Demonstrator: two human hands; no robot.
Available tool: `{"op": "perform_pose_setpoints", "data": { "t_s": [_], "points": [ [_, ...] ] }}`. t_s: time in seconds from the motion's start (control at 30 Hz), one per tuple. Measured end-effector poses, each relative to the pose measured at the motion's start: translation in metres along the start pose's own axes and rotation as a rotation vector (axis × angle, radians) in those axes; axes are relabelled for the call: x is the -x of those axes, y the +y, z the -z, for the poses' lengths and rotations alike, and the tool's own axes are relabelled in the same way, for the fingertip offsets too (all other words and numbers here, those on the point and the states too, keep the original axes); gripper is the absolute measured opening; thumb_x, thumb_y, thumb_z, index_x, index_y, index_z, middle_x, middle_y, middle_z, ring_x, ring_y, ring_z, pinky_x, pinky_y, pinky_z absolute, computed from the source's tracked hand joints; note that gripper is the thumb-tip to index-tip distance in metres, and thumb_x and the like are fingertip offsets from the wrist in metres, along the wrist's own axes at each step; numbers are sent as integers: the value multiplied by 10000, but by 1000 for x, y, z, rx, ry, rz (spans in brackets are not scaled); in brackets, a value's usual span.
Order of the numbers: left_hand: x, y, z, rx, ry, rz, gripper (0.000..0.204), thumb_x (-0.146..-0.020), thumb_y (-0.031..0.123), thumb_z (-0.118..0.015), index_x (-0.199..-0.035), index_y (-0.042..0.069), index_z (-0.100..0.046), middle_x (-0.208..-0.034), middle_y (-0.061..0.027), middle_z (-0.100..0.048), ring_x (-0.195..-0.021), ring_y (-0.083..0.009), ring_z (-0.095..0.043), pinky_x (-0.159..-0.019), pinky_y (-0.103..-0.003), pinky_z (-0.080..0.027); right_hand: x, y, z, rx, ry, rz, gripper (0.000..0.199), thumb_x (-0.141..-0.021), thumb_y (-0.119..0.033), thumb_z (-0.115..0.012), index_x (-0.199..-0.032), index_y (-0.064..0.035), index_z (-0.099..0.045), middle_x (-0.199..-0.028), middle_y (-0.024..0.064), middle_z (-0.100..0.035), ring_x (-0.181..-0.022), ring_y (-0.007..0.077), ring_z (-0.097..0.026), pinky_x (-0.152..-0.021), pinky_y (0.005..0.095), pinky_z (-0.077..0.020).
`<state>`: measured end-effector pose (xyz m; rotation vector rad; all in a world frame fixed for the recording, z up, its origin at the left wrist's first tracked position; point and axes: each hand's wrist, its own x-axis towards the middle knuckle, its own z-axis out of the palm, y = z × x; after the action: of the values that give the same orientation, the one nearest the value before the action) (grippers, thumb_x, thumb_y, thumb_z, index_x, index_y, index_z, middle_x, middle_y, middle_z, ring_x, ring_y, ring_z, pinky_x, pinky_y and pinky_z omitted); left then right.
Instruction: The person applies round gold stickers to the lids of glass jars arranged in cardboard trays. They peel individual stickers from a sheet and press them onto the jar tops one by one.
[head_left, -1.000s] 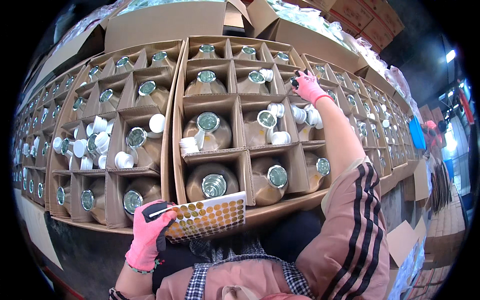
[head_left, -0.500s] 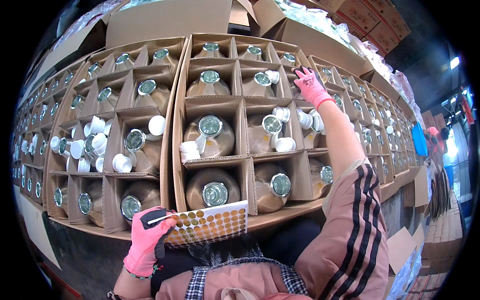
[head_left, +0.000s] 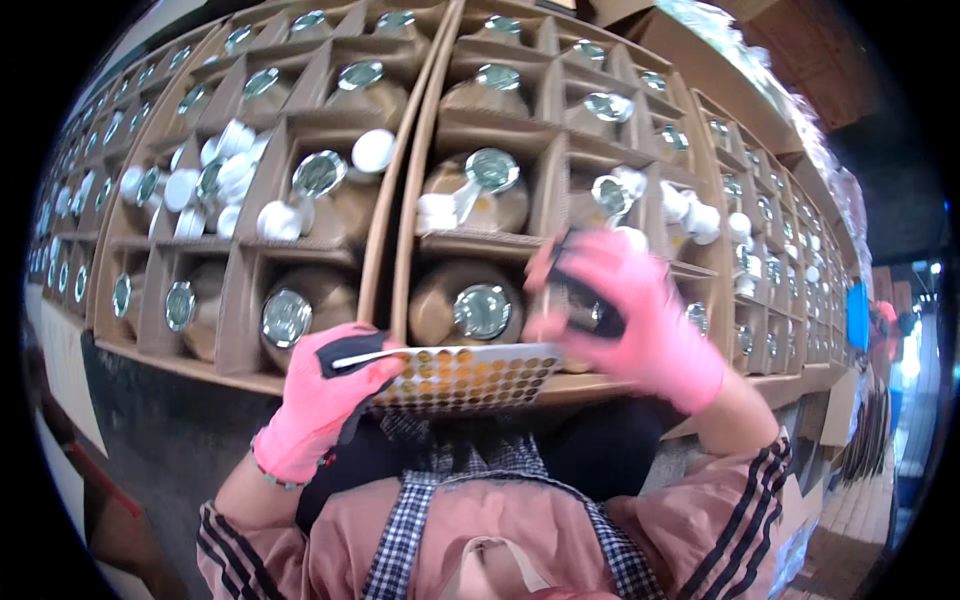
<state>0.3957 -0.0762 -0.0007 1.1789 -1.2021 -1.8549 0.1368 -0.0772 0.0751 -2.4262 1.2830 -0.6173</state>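
Note:
A sheet of round gold stickers (head_left: pixel 470 375) is in my left hand (head_left: pixel 325 385), gripped at its left end between thumb and fingers. Both hands wear pink gloves with dark palms. My right hand (head_left: pixel 635 310) is curved over the near row, by the sheet's right end; motion smears its fingers, and whether they hold anything cannot be made out. It covers part of a compartment there. Beside it, a glass jar (head_left: pixel 483 312) with a round open mouth sits in a divided cardboard box (head_left: pixel 400 270). Another jar (head_left: pixel 287 318) stands near my left hand.
More divided boxes of glass jars extend left and right. White plastic caps (head_left: pixel 235 160) lie in clusters among the jars, and a single white cap (head_left: pixel 373 151) rests by a divider. Farther right are a blue container (head_left: pixel 857 315) and another person (head_left: pixel 884 335).
My right hand has come back from a far compartment to the near row beside the sheet. My left hand still grips the sheet. The whole view has shifted.

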Motion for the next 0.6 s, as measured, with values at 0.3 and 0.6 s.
{"op": "perform_pose_setpoints", "data": {
  "t_s": [0.3, 0.6],
  "points": [
    [4, -8, 5, -102, -89, -287, 152, -699, 35, -654, -843, -10, -636, -818, -89, -614, -748, -130, -567, -658, -239, -444, -2, -36, -40, -30, -190, -133, 206, -682, -191, -646, -750, -43, -520, -768, 107, -528, -754, 300, -508, -688, 386, -401],
    [8, -2, 7, -82, -78, -336, 156, -692, 52, -661, -834, -9, -641, -820, -97, -617, -754, -154, -577, -672, -257, -451, -4, -44, -38, 160, -65, 27, 222, -635, -129, -648, -820, -60, -547, -839, 94, -519, -807, 288, -506, -693, 391, -404]
  ]
}}
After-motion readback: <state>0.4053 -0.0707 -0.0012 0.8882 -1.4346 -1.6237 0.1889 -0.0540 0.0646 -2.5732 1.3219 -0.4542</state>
